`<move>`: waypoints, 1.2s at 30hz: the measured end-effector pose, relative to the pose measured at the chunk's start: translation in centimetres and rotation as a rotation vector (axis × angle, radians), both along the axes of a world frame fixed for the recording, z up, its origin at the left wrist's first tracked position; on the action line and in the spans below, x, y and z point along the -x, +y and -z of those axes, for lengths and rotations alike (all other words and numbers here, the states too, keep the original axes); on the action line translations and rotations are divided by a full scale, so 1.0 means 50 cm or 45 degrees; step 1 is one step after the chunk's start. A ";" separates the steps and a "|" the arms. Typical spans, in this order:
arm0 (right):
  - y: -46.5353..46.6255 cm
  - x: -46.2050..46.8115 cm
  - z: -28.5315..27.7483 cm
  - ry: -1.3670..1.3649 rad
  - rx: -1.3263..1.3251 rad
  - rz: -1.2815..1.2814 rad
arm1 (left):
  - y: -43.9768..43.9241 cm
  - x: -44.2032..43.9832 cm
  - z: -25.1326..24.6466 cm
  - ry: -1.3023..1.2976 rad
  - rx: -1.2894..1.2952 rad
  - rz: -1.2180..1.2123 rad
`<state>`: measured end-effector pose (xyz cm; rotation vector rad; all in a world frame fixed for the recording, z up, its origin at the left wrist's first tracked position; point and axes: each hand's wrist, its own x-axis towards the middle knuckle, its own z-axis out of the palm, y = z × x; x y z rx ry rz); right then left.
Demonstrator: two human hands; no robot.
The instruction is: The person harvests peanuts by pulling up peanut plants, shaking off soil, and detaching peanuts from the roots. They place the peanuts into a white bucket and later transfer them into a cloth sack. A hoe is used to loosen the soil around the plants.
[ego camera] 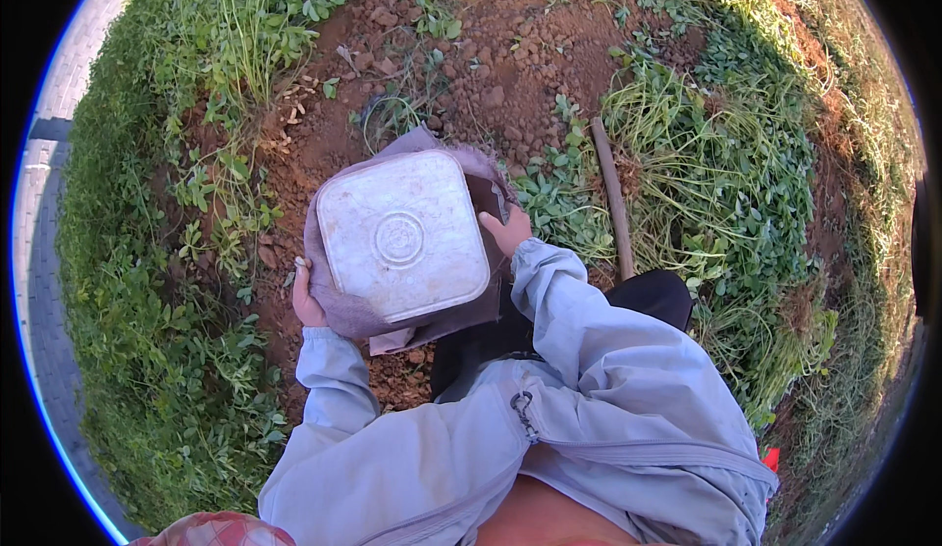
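Before me is a square, scuffed white plastic surface point(401, 240) with rounded corners and raised rings in its middle. Whether it is a stool seat or a bucket's base, I cannot tell. A greyish-purple cloth point(346, 307) with a frayed edge wraps around its sides and hides them. My left hand point(306, 297) grips the cloth at the near left side, most of its fingers hidden. At the right, my right hand point(513, 231) holds the cloth's edge, thumb on the white side and fingers behind the fabric. A gap shows between cloth and plastic there.
Reddish, cloddy soil point(500, 68) lies ahead, with several peanut pods point(294, 113) on it. Uprooted leafy plants point(684, 171) are heaped at right beside a wooden handle point(612, 196). Standing green plants point(162, 266) line the left, before a paved strip point(48, 229).
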<state>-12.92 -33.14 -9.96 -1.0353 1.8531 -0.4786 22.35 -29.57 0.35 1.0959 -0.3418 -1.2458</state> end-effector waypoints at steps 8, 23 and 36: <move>0.006 0.005 -0.154 -1.204 -0.020 0.118 | -0.021 0.066 -0.063 0.154 0.056 0.197; 0.079 0.090 -0.323 -1.320 0.162 -0.109 | 0.002 0.151 -0.187 0.128 0.067 0.209; 0.109 0.306 -0.379 -1.916 0.143 0.346 | -0.033 0.131 -0.179 -0.007 0.070 0.133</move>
